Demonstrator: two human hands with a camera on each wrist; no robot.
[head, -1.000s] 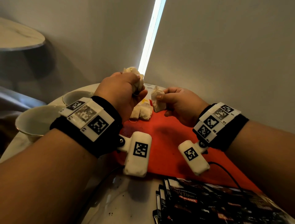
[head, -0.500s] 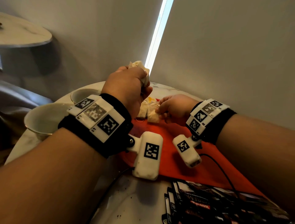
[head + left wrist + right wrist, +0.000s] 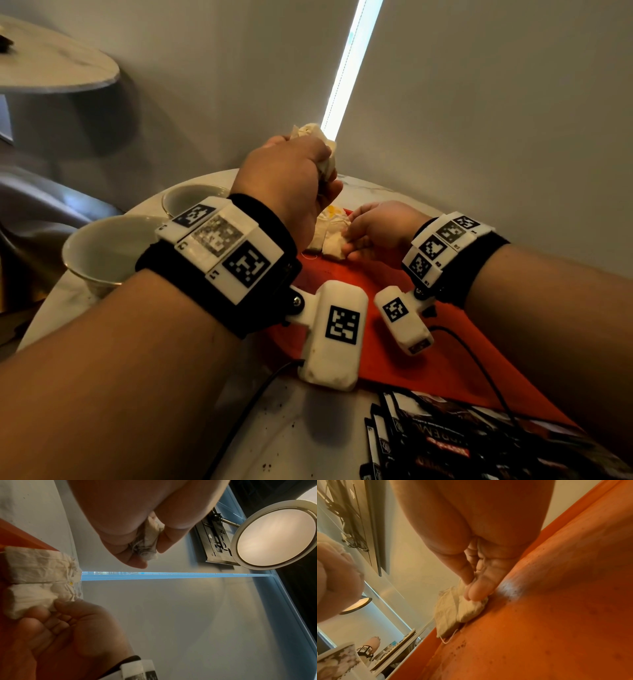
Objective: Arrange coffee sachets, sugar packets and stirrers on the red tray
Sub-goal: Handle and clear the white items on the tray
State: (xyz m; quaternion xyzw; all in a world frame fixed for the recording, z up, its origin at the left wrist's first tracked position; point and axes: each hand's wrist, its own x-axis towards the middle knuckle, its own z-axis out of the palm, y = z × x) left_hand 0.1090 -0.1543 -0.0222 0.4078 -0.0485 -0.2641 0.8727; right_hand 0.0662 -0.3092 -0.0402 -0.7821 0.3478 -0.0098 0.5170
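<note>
Red tray (image 3: 394, 346) is smooth plastic; my right hand (image 3: 380, 228) pinches a crinkly paper sachet (image 3: 334, 241) on it. Left hand (image 3: 291, 185) grips a crumpled wad (image 3: 323, 161); black packets (image 3: 445, 442) have unreadable print.

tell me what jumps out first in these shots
The red tray on the marble table draws the eye, with pale crumpled sachets at its far end. The right hand pinches one down there, while the left hand holds a bunch of sachets above. Dark packets lie nearest the camera.

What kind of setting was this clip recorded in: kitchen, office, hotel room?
Probably a hotel room or lounge corner, though I can't be sure. A small round marble-look table carries two white cups, a red tray and dark coffee sachets; a drawn blind and a wall-mounted screen are nearby.
</note>
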